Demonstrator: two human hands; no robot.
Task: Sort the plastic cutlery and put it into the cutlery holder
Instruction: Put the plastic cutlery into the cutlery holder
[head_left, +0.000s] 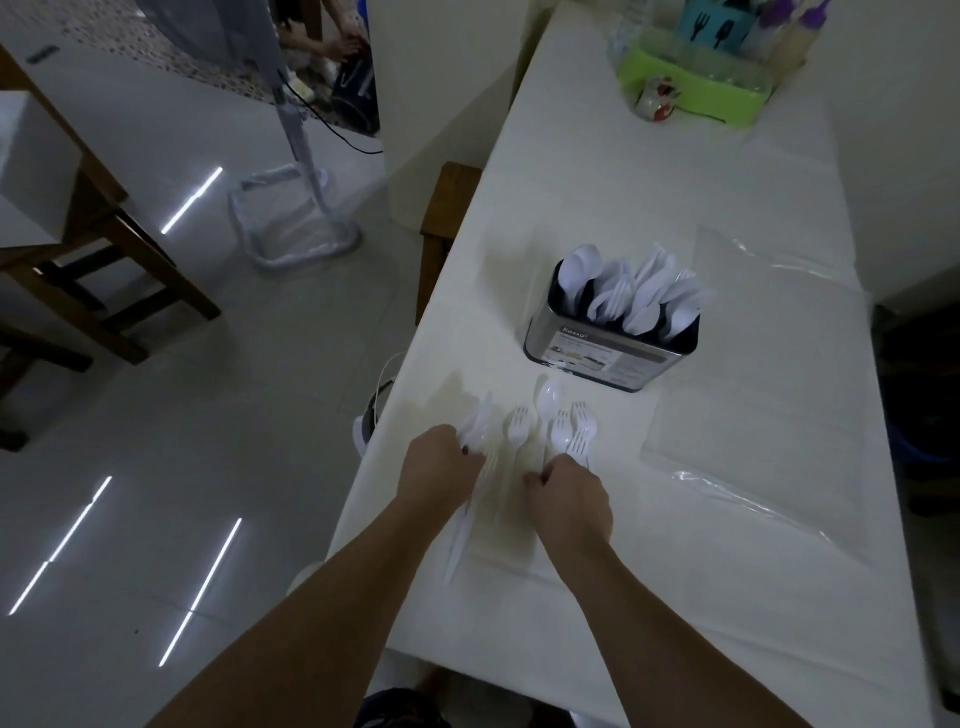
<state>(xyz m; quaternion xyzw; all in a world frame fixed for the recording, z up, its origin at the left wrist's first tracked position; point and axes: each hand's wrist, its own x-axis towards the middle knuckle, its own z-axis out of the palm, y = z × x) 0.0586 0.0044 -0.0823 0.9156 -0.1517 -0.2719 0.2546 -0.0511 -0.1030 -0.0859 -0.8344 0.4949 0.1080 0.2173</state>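
A metal cutlery holder (608, 358) stands on the white table (727, 571), packed with white plastic spoons and forks. In front of it lie loose white pieces: a fork (519, 423), a spoon (549, 395) and a cluster of forks (574, 436). My left hand (441, 467) is closed around a bundle of white cutlery (470, 499) whose handles stick out toward me. My right hand (571, 499) is closed on the handles of the fork cluster. The fingers hide how many pieces each hand holds.
A clear plastic bag (753, 415) lies flat to the right of the holder. A green tray (696, 93) with a cup and bottles stands at the table's far end. A wooden chair (447, 223) is at the table's left edge; a fan stand (301, 208) is on the floor.
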